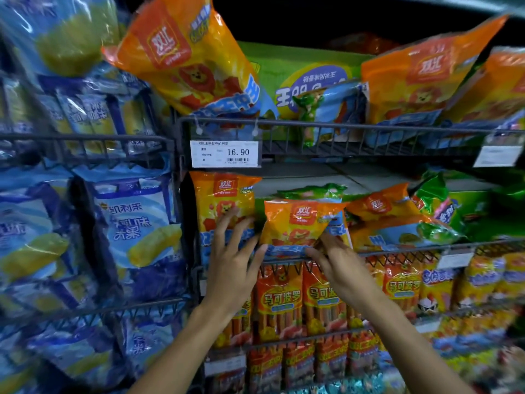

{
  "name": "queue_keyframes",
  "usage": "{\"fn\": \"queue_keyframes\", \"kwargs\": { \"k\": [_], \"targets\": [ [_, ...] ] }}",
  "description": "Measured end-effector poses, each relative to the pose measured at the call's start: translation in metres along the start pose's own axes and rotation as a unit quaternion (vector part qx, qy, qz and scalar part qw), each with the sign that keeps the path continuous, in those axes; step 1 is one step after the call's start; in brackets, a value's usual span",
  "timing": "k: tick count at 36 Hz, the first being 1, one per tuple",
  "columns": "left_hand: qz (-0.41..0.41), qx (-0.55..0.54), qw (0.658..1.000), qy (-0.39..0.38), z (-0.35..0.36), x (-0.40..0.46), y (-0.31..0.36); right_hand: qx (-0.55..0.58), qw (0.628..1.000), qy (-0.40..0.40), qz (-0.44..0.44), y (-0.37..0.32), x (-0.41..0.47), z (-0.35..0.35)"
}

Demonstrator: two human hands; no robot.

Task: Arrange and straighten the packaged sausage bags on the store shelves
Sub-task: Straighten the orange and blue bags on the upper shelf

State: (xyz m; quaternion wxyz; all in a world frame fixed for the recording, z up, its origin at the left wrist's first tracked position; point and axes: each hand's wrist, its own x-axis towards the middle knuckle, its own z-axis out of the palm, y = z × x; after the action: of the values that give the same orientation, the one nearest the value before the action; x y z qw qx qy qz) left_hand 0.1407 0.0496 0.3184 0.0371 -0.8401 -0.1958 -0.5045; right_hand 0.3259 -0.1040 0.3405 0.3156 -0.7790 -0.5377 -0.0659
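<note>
Left hand, fingers spread, pressing flat on the upright orange sausage bag at the left end of the middle wire shelf. Right hand, fingers curled, gripping the lower edge of the neighbouring orange bag, just beside the first.

A white price tag reading 16.90 hangs on the dark wire shelf rail, blue snack bags with yellow puffs fill the left racks, and a green carton sits far behind.
</note>
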Motion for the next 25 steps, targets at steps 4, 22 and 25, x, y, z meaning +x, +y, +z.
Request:
{"fn": "queue_keyframes", "kwargs": {
  "k": [4, 22, 25],
  "targets": [
    [-0.027, -0.007, 0.999, 0.020, 0.000, 0.014, 0.006, 0.006, 0.997, 0.077, -0.024, -0.005, 0.005, 0.001],
    [-0.016, 0.022, 0.994, 0.102, 0.005, 0.019, 0.008, 0.051, 0.985, 0.165, -0.029, 0.007, 0.014, 0.013],
    [-0.001, 0.011, 0.990, 0.140, 0.005, 0.020, 0.006, 0.077, 0.980, 0.179, -0.038, 0.005, 0.016, 0.010]
  ]
}}
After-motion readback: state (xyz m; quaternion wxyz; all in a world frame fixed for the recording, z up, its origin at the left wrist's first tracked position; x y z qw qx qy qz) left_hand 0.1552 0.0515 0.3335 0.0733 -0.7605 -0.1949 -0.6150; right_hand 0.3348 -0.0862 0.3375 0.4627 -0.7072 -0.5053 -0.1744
